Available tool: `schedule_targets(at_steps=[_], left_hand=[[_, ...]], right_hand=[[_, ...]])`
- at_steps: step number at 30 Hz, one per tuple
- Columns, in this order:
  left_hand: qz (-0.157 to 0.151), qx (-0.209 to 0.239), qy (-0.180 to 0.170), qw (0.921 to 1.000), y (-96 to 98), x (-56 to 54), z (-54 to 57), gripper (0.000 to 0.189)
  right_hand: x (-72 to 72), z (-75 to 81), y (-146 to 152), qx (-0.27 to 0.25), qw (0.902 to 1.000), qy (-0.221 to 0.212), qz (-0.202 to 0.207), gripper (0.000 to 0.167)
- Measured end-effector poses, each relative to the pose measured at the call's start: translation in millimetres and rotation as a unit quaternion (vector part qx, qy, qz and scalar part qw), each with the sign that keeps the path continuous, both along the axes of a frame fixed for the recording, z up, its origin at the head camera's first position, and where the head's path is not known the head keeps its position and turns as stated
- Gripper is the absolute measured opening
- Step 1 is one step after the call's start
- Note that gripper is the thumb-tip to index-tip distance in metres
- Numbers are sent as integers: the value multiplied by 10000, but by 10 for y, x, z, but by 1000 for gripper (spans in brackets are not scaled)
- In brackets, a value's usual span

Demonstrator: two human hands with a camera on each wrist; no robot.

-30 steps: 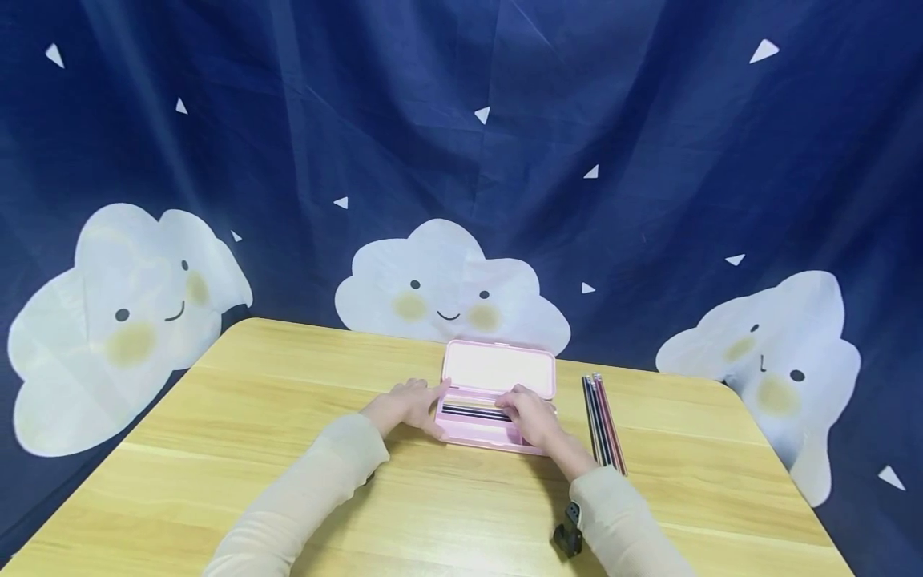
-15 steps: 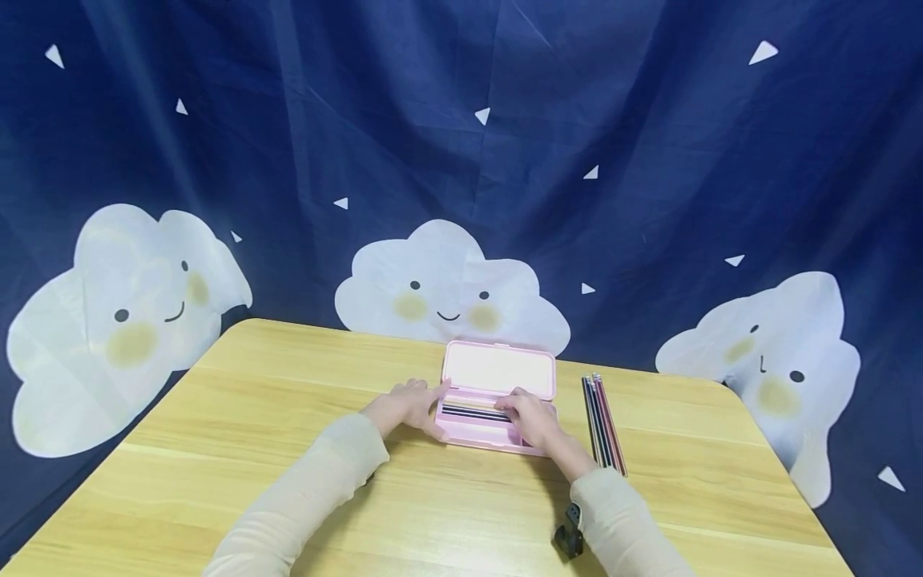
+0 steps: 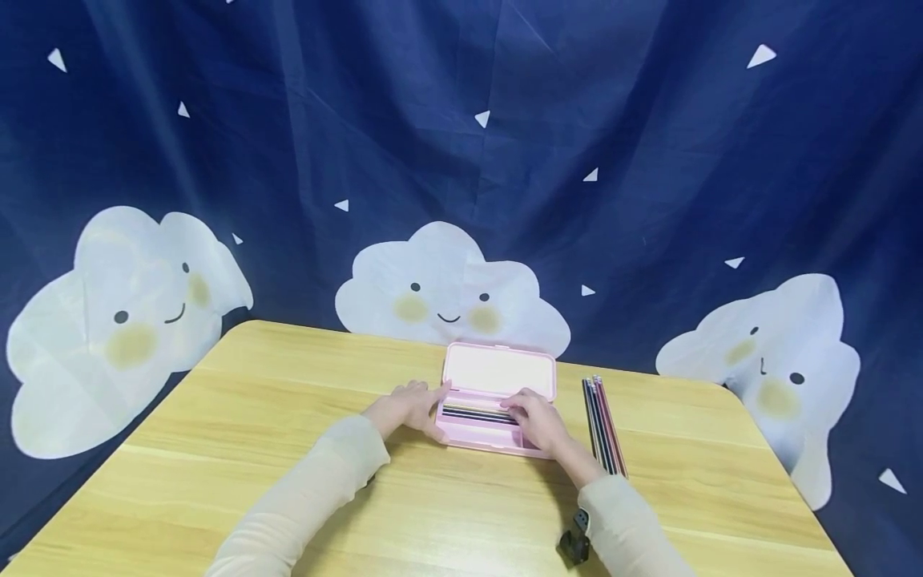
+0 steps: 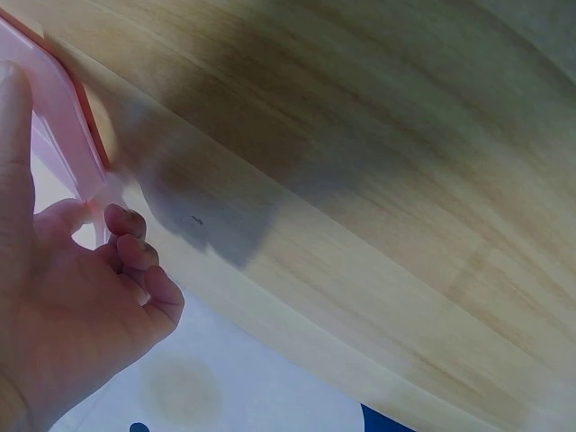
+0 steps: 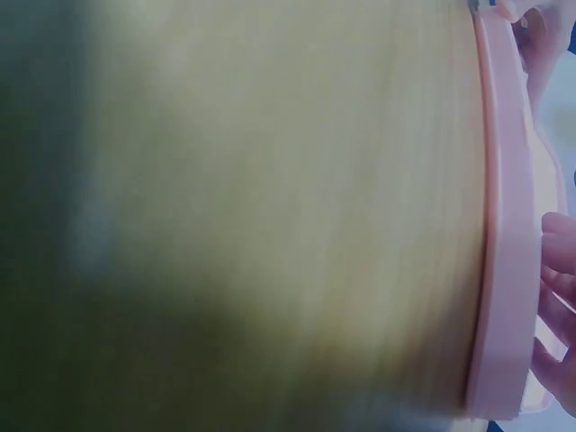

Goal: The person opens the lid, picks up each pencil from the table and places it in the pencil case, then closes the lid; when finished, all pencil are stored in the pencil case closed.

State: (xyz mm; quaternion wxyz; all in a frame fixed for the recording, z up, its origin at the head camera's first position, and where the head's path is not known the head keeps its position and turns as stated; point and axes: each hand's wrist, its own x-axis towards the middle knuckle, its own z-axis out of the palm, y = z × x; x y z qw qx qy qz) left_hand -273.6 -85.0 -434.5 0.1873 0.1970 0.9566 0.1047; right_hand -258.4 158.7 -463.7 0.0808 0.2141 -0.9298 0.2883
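Note:
A pink pencil case (image 3: 478, 445) lies open on the table, its lid (image 3: 500, 371) tipped back. Several dark pencils and a yellow one, the pencils (image 3: 476, 413), lie lengthwise inside. My left hand (image 3: 413, 405) grips the left end of the case. In the left wrist view, the thumb (image 4: 13, 135) is on the case wall, while other fingers curl loosely beside it. My right hand (image 3: 537, 421) reaches over the case's right part, bent fingers at the right ends of the pencils. Its fingertips are hidden, so I cannot tell whether they pinch a pencil.
More pencils (image 3: 604, 425), dark and red, lie in a bundle right of the case, close to my right forearm. A black device (image 3: 574, 546) shows below my right sleeve. Behind the wooden table (image 3: 288, 385) hangs a blue cloud-patterned curtain (image 3: 461, 120).
My right hand has shifted slightly right over the case, and more of the pencils' right ends show. My left hand keeps its place on the case.

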Motion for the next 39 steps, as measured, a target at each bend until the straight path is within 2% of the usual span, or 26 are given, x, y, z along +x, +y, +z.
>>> schedule_targets(at_steps=[7,14,20,28,39], left_hand=[[46,88,-55,9999,-4,11,-5,102],[36,107,-70,9999,-7,0,-19,102],[58,112,-86,9999,-13,-9,-24,103],[17,19,-32,10000,-1,-9,-27,105],[90,40,-62,9999,-8,9,-14,102]], right_hand=[[39,76,115,-265,9995,-45,-166,17],[98,160,320,-561,9968,-342,-448,16],[130,200,508,-717,9959,-278,-476,17],[135,155,722,-872,9943,-94,-600,17],[166,153,1035,-1087,9877,-523,-993,23]])
